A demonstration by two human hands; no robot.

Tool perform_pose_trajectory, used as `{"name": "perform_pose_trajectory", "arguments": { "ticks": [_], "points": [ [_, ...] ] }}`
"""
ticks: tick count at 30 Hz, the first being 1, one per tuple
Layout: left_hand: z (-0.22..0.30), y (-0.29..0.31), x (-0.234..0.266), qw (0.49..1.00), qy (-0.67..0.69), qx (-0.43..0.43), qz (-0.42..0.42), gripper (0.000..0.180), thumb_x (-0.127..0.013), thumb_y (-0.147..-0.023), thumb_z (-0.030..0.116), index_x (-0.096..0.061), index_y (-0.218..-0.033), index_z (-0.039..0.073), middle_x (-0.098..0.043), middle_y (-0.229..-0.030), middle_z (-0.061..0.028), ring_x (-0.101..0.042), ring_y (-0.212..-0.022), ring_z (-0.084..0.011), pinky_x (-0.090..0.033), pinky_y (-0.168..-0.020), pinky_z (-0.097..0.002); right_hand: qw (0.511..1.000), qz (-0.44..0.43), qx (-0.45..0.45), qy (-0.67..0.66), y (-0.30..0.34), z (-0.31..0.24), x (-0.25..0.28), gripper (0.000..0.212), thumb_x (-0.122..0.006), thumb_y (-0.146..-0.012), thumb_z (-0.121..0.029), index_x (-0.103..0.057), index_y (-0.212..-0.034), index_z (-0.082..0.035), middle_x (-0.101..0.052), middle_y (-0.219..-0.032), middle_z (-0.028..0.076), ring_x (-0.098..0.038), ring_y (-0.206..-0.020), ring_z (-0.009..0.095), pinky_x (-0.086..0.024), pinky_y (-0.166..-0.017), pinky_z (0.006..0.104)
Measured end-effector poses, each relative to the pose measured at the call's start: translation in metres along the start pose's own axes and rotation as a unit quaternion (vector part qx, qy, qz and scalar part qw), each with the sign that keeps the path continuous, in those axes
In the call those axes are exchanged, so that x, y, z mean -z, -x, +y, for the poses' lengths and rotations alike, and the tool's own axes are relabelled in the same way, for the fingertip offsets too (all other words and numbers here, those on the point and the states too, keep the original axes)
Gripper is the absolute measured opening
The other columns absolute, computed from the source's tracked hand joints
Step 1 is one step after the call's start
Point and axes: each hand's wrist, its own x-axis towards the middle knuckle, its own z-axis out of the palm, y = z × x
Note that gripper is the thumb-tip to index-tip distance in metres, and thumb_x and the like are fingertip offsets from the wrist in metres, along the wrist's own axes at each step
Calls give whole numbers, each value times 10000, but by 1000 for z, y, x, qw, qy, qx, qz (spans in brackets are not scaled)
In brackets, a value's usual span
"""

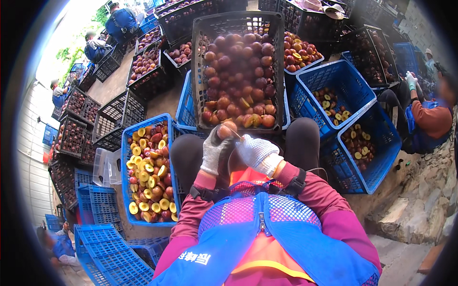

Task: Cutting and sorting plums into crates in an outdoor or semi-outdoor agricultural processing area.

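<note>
My left hand [213,151], in a grey, stained glove, is closed around a reddish plum [227,129]. Close beside it, my right hand [257,151] in a white knit glove pinches a thin, wire-like tool [237,135], whose tip meets the plum. Its exact kind is too small to make out. Just beyond both hands, a black crate [198,66] leans toward me, holding many whole plums [238,76] and a few cut ones along its near side. Left of my knees stands a blue crate [125,167] heaped with halved, yellow-fleshed plums [150,171].
Two blue crates [355,78] [381,164] with some halved plums stand at my right. Black crates of plums [145,71] fill the far side. Empty blue crates [105,252] lie at lower left. A co-worker [431,119] sits at the right; others work at far left.
</note>
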Motion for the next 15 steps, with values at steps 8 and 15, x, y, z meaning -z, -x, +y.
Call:
{"name": "perform_pose_trajectory", "arguments": {
  "ticks": [8, 15],
  "points": [
    [-36, -6, 5, 986, 159, 44, 21, 393, -674, -1151, 378, -707, -1395, 72, -737, -1242, -43, -716, -1048, -169, -618, -866, -335, 994, -85, -54, -45, -8, -5, -25, 363, -584, -1136, -429, -726, -1194, -100, -797, -1004, 248, -777, -941, 494, -606, -816, 595],
    [-54, -21, 6, 995, -97, -36, 14, 572, -641, -1132, 580, -699, -1295, 35, -740, -1042, -38, -685, -955, -130, -576, -881, -328, 992, -71, -63, -78, -12, 10, -35, 379, -579, -1132, -418, -736, -1171, -75, -794, -979, 265, -775, -902, 501, -611, -799, 589]
  ]
}}
